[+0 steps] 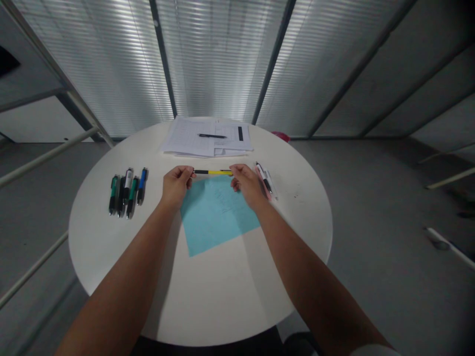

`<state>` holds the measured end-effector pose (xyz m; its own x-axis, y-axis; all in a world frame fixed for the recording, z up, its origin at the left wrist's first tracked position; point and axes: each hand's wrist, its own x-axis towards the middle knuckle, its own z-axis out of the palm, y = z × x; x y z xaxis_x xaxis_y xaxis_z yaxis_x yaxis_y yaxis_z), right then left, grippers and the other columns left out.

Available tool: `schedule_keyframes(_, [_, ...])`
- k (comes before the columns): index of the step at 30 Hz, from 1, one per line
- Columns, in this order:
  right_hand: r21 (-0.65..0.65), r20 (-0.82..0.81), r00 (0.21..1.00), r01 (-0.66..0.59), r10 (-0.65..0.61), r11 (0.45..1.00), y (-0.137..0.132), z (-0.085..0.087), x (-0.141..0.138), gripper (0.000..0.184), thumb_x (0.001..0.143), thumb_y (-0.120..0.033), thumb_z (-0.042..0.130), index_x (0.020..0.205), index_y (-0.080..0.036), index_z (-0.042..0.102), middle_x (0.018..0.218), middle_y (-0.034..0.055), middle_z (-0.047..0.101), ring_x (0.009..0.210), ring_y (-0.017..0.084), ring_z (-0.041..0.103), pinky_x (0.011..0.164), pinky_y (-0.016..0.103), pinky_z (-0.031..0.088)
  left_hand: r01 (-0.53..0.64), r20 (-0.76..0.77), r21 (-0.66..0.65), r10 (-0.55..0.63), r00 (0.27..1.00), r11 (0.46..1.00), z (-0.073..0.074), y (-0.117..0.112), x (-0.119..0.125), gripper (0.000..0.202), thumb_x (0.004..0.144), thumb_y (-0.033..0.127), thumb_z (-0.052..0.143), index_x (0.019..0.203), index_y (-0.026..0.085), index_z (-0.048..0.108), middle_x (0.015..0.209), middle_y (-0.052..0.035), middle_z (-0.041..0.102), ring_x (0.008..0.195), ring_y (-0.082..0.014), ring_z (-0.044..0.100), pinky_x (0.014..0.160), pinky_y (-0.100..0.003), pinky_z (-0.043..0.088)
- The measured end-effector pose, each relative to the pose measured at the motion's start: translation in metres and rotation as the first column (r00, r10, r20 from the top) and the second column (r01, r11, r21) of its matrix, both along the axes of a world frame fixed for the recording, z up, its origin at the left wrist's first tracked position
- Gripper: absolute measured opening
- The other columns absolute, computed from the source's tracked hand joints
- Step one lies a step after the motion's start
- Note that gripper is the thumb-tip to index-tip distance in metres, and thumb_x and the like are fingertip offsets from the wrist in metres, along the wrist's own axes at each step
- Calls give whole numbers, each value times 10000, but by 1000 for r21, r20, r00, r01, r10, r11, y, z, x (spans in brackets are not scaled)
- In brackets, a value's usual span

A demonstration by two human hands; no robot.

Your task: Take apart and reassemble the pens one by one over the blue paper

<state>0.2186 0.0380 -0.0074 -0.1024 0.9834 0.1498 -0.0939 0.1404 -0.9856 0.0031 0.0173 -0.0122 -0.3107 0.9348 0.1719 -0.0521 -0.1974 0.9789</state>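
Between my two hands a yellow and black pen (215, 172) is held level, over the far edge of a light blue sheet of paper (215, 217). My left hand (176, 184) pinches the black tip end. At the other end, by the clip, the fingers of my right hand (245, 182) are closed on the yellow barrel. Faint writing shows on the blue sheet, which lies askew on the white round table (208, 291). Just right of my right hand lie a white and black pen (263, 177) and something pink, partly hidden by that hand.
Several green, blue, white and black pens (126, 193) lie grouped on the table's left side. A stack of printed papers (193, 136) with a black pen (212, 136) on top is at the far edge. Behind stands a glass partition with blinds (218, 59).
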Motion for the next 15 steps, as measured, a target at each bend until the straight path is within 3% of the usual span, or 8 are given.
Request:
schedule_keyframes(4, [-16,81,997,-8,10,1000,-1,1,-1,299,846,-491,593,759,-206,566,557,-47,557,444,66,467,405,194,332,-9,10,-12,9,1000,1000,0,0,0,225,772,378,699,755,155,667,660,-11,623,485,-78,461,461,-225,338])
schedule_keyframes(7, [5,44,999,-22,22,1000,-1,1,-1,223,788,-412,662,848,-206,603,642,-46,603,470,61,484,416,192,337,-12,17,-13,12,1000,1000,1,0,0,219,768,369,702,751,154,667,656,-11,619,485,-76,464,465,-223,342])
schedule_keyframes(10, [3,1,999,-34,34,999,-1,2,0,299,722,-360,713,962,-219,605,720,-50,631,484,67,512,414,197,342,-9,42,-8,9,999,1000,2,-1,1,214,755,361,710,750,153,664,660,-12,619,485,-76,466,456,-220,335])
schedule_keyframes(15, [-26,86,996,-13,15,1000,-3,4,-1,260,848,-468,586,887,-211,601,557,-57,563,424,77,468,399,207,317,-1,59,-13,2,998,1000,3,-2,2,210,753,359,706,754,154,662,649,-10,613,489,-76,469,467,-217,354])
